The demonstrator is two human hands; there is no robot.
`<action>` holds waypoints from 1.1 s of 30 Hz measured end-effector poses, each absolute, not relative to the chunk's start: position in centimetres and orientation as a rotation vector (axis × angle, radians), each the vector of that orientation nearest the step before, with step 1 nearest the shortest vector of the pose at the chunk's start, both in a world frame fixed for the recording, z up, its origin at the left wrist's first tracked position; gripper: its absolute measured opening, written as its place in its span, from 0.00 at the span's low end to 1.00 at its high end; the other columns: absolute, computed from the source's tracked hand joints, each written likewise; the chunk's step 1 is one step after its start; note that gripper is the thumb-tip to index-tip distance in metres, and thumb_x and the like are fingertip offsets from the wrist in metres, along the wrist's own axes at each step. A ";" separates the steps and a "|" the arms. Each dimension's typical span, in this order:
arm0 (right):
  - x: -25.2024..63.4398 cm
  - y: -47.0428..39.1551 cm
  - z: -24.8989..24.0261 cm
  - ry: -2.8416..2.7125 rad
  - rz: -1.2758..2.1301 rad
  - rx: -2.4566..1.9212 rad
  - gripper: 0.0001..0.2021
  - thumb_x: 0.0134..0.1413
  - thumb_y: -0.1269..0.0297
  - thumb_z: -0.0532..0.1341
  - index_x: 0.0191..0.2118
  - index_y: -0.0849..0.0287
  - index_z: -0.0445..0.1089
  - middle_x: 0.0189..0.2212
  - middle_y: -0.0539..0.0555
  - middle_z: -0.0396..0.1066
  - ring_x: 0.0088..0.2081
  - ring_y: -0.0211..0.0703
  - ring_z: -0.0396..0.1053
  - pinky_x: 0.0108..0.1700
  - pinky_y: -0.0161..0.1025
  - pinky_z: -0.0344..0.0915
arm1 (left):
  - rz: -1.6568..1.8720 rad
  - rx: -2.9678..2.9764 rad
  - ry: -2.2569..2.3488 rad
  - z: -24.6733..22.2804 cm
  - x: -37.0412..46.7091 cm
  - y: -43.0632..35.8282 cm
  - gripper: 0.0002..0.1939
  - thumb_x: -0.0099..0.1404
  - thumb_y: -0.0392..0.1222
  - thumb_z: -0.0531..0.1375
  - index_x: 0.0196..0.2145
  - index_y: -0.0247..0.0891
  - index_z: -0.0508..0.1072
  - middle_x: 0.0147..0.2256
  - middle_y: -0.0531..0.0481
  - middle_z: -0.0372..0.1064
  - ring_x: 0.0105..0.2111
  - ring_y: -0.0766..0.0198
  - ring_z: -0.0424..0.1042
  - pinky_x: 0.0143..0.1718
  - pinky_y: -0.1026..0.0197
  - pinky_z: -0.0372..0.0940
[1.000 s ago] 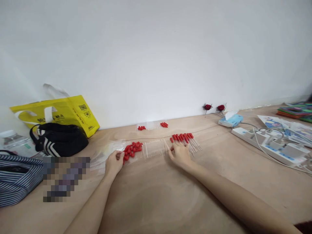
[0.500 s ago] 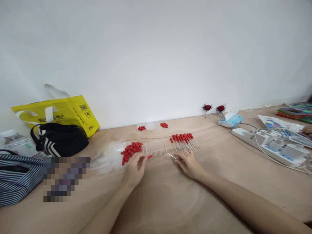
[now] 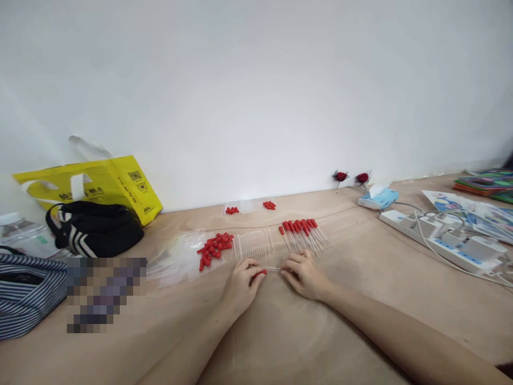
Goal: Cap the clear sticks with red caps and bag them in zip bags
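Observation:
My left hand (image 3: 242,286) is closed in a pinch round a red rubber bulb (image 3: 260,273), its open end turned toward the right. Facing it, my right hand (image 3: 306,276) grips a thin clear dropper tube (image 3: 273,269) whose end points at the bulb; a small gap seems to lie between them. Just beyond my left hand is a row of bare dropper tubes (image 3: 253,244). A pile of red bulbs (image 3: 215,247) lies left of that row. Past my right hand, several droppers (image 3: 306,234) with red bulbs on their tubes lie side by side.
Clear plastic bags (image 3: 174,259) lie left of the pile. More red bulbs (image 3: 232,210) sit on plastic near the wall. A yellow bag (image 3: 120,182) and a black pouch (image 3: 104,230) stand left. At right are a power strip (image 3: 436,240) and a blue tissue pack (image 3: 379,198).
My left hand has moved right and nearer to me with the red bulb, away from the pile. My right hand has shifted slightly nearer to me, so bulb and tube are now close together.

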State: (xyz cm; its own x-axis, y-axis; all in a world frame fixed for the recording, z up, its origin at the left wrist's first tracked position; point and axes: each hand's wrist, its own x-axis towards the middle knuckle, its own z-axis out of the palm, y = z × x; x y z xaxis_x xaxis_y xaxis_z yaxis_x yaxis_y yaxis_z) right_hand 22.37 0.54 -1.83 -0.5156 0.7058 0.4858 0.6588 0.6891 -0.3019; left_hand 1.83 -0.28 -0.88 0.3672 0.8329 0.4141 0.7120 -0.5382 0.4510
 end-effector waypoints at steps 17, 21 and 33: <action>21.7 -0.2 -2.2 -2.289 0.130 -0.911 0.06 0.54 0.69 0.50 0.34 0.59 0.64 0.27 0.51 0.66 0.30 0.37 0.62 0.39 0.37 0.50 | 0.891 2.173 1.375 -0.3 2.2 -0.8 0.10 0.60 0.43 0.51 0.34 0.41 0.72 0.31 0.51 0.73 0.31 0.61 0.70 0.34 0.62 0.62; 21.6 -0.3 -2.2 -2.326 0.191 -0.891 0.07 0.55 0.69 0.51 0.34 0.58 0.65 0.25 0.50 0.67 0.28 0.35 0.62 0.38 0.36 0.49 | 0.878 2.130 1.372 -0.3 2.1 -0.8 0.11 0.60 0.43 0.51 0.31 0.39 0.72 0.28 0.53 0.72 0.29 0.62 0.69 0.31 0.64 0.62; 22.6 0.3 -1.1 -2.451 -0.173 -0.755 0.14 0.50 0.77 0.47 0.35 0.58 0.68 0.25 0.50 0.67 0.26 0.36 0.59 0.38 0.40 0.43 | 0.801 2.439 1.310 -0.1 1.9 -1.6 0.10 0.61 0.41 0.52 0.29 0.40 0.72 0.27 0.51 0.72 0.30 0.61 0.69 0.35 0.60 0.60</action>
